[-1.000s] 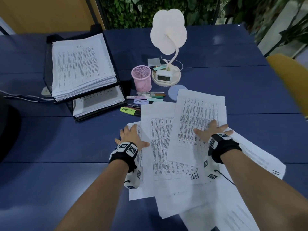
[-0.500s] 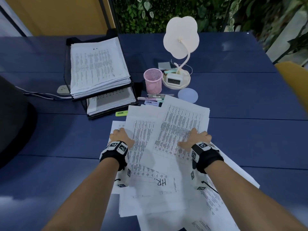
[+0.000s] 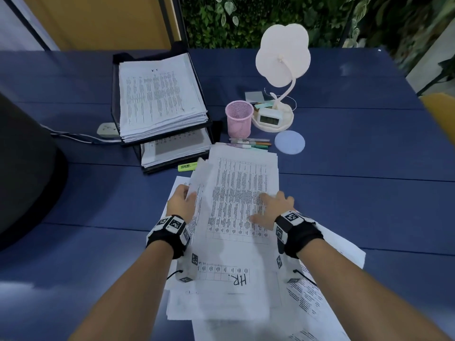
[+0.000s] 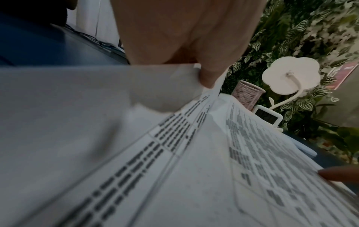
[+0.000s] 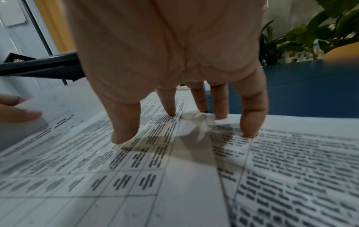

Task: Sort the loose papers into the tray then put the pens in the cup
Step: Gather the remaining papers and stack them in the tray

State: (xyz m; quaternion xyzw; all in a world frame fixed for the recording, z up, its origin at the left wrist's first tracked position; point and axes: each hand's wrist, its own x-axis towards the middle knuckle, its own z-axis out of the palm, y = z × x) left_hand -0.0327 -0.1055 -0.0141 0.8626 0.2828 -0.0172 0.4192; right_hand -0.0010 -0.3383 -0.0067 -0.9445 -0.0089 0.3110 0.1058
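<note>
- The papers (image 3: pixel 242 193) lie in a loose, overlapping heap on the near middle of my table (image 3: pixel 357 205); the top sheet is a printed grid, and a lower one shows "HR." handwritten upside down to me.
- My left hand (image 3: pixel 181 203) is at the heap's left edge. From the left wrist view, its thumb pinches the raised edge of a few sheets, lifting that side off the pile.
- My right hand (image 3: pixel 275 205) rests on the top sheet, fingers spread and nearly straight, tips pressing down on the print; it grips nothing.
- The tray (image 3: pixel 115 99) stands at the far left, two tiers, black, both holding stacked sheets, the upper stack thick.
- The pens (image 3: pixel 248 142) lie on the table just beyond the heap's far edge, in front of the cup (image 3: pixel 238 118), which is pink mesh and upright.
- A yellow highlighter (image 3: pixel 187 166) lies between the tray and the heap, partly under the lifted sheets.
- Right of the cup is a white lamp (image 3: pixel 282 57) with a small clock (image 3: pixel 269 116) on its base, and a pale coaster (image 3: pixel 289 142) is nearby.
</note>
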